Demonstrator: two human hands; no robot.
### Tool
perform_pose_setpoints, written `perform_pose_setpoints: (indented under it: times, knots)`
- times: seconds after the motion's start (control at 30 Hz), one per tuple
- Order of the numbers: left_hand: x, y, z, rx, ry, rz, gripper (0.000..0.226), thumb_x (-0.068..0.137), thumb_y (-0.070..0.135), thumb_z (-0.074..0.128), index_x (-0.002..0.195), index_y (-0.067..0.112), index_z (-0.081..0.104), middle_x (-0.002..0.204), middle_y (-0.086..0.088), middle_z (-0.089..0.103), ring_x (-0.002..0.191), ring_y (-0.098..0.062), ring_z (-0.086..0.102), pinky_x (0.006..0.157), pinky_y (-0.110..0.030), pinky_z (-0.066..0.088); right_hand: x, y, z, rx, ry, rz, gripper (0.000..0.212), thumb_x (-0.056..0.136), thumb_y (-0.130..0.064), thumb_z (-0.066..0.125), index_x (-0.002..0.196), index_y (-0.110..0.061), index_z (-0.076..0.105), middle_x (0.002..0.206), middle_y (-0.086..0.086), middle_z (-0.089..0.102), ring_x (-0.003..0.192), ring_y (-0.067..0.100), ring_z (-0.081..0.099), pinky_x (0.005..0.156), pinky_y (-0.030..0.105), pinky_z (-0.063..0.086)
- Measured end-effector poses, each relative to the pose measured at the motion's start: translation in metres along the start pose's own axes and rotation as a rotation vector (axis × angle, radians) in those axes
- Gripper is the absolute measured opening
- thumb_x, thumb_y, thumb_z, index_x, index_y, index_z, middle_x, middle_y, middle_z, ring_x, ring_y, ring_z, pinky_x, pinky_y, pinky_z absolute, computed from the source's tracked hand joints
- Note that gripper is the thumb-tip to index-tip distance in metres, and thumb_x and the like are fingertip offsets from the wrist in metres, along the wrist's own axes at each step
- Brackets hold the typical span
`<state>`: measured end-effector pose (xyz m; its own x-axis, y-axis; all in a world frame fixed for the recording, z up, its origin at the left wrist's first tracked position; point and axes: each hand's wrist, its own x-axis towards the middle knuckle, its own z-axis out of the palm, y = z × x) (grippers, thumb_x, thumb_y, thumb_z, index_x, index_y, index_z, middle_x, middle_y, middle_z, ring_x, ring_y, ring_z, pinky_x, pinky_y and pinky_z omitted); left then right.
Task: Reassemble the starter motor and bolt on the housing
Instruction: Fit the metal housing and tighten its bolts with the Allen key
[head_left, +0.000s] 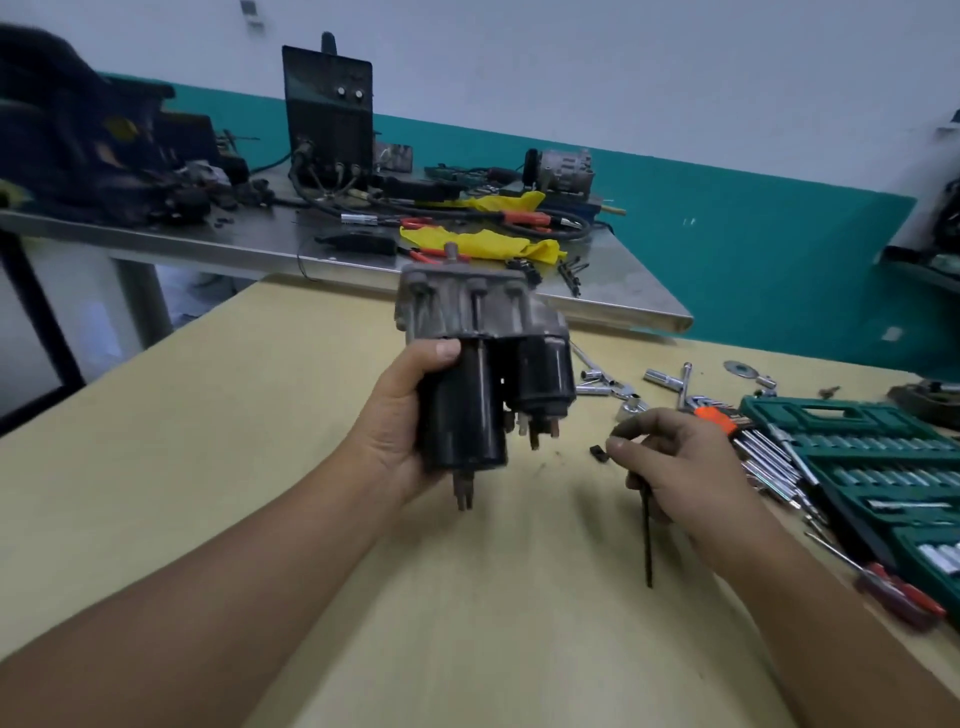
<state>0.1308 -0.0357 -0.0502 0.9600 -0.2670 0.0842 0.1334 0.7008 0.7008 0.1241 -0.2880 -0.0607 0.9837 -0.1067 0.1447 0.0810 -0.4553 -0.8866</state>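
Observation:
My left hand (400, 421) grips the starter motor (483, 374) by its black cylindrical body and holds it above the yellow table (260, 441). The grey metal housing (457, 306) points away from me, with the black solenoid on the right side. Long bolts run along the body. My right hand (680, 462) holds a long thin black bolt (647, 535) that hangs down from my curled fingers, to the right of the motor. A small black part (599, 451) lies on the table just beside my right fingertips.
An open green socket set case (883, 467) lies at the right, with loose sockets, a ratchet (685, 384) and an orange hex key holder (719, 418) beside it. A red-handled screwdriver (898, 597) lies near the right edge. A cluttered steel bench (311, 244) stands behind.

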Motion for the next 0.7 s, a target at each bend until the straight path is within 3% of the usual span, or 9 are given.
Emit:
perform_pose_setpoints:
  times: [0.1, 0.23, 0.3, 0.37, 0.43, 0.5, 0.57, 0.63, 0.7]
  knots:
    - [-0.001, -0.004, 0.007, -0.367, -0.093, -0.011, 0.072, 0.066, 0.032, 0.085, 0.133, 0.016, 0.064, 0.122, -0.013, 0.065, 0.090, -0.030, 0.065, 0.070, -0.035, 0.061, -0.003, 0.000, 0.005, -0.051, -0.053, 0.005, 0.007, 0.088, -0.021, 0.079, 0.088, -0.023, 0.073, 0.063, 0.002, 0.069, 0.056, 0.006, 0.066, 0.050, 0.029, 0.045]
    - [0.002, -0.003, 0.008, -0.561, -0.129, -0.054, 0.062, 0.079, 0.036, 0.071, 0.137, 0.024, 0.054, 0.128, -0.005, 0.055, 0.089, -0.026, 0.061, 0.067, -0.030, 0.061, -0.006, -0.003, 0.005, -0.178, -0.116, 0.035, 0.008, 0.087, -0.024, 0.080, 0.089, -0.026, 0.073, 0.072, -0.002, 0.073, 0.047, 0.004, 0.060, 0.041, 0.018, 0.045]
    - [0.001, 0.000, 0.005, -0.487, -0.063, -0.034, 0.058, 0.077, 0.034, 0.072, 0.132, 0.019, 0.061, 0.131, -0.008, 0.057, 0.095, -0.027, 0.060, 0.066, -0.033, 0.062, -0.008, -0.006, 0.005, -0.237, -0.076, 0.018, 0.006, 0.088, -0.031, 0.078, 0.088, -0.030, 0.073, 0.076, -0.009, 0.073, 0.062, 0.006, 0.067, 0.050, 0.024, 0.050]
    - [-0.001, 0.001, 0.004, -0.332, -0.027, -0.005, 0.039, 0.077, 0.030, 0.075, 0.111, 0.013, 0.077, 0.118, -0.013, 0.068, 0.090, -0.029, 0.067, 0.068, -0.036, 0.062, -0.008, -0.007, 0.005, -0.265, 0.027, -0.050, 0.006, 0.089, -0.040, 0.076, 0.089, -0.034, 0.073, 0.083, -0.019, 0.072, 0.084, 0.008, 0.069, 0.066, 0.029, 0.053]
    - [-0.001, 0.003, 0.008, -0.050, 0.034, 0.044, 0.028, 0.072, 0.026, 0.076, 0.096, 0.013, 0.082, 0.104, -0.016, 0.074, 0.079, -0.030, 0.071, 0.068, -0.039, 0.061, -0.011, -0.011, 0.005, -0.088, 0.051, -0.137, 0.016, 0.089, -0.047, 0.074, 0.103, -0.039, 0.071, 0.095, -0.019, 0.074, 0.093, 0.008, 0.070, 0.079, 0.037, 0.058]
    - [0.000, 0.004, 0.010, 0.238, 0.026, 0.167, 0.050, 0.062, 0.022, 0.079, 0.109, 0.008, 0.075, 0.103, -0.019, 0.072, 0.084, -0.033, 0.071, 0.069, -0.044, 0.059, -0.017, -0.019, 0.008, 0.156, -0.079, -0.228, 0.043, 0.083, -0.060, 0.072, 0.121, -0.041, 0.065, 0.109, -0.015, 0.074, 0.102, 0.008, 0.070, 0.086, 0.036, 0.059]
    - [0.000, 0.003, 0.011, 0.457, -0.061, 0.275, 0.070, 0.057, 0.020, 0.080, 0.121, 0.000, 0.063, 0.107, -0.021, 0.069, 0.093, -0.035, 0.069, 0.072, -0.045, 0.057, -0.022, -0.027, 0.014, 0.315, -0.250, -0.298, 0.075, 0.074, -0.073, 0.074, 0.134, -0.030, 0.060, 0.119, -0.006, 0.074, 0.107, 0.013, 0.071, 0.083, 0.030, 0.059]
    - [-0.003, -0.002, 0.015, 0.518, -0.179, 0.282, 0.077, 0.059, 0.017, 0.080, 0.127, -0.007, 0.056, 0.114, -0.027, 0.066, 0.102, -0.041, 0.066, 0.078, -0.046, 0.055, -0.025, -0.030, 0.018, 0.364, -0.363, -0.323, 0.086, 0.066, -0.074, 0.079, 0.131, -0.021, 0.061, 0.118, 0.003, 0.074, 0.102, 0.019, 0.072, 0.078, 0.032, 0.060]
    - [-0.006, -0.007, 0.022, 0.536, -0.267, 0.249, 0.080, 0.060, 0.014, 0.081, 0.131, -0.010, 0.053, 0.123, -0.032, 0.063, 0.113, -0.047, 0.063, 0.086, -0.049, 0.054, -0.025, -0.030, 0.018, 0.416, -0.389, -0.306, 0.079, 0.064, -0.064, 0.086, 0.127, -0.020, 0.064, 0.118, 0.011, 0.073, 0.105, 0.029, 0.071, 0.081, 0.043, 0.062]
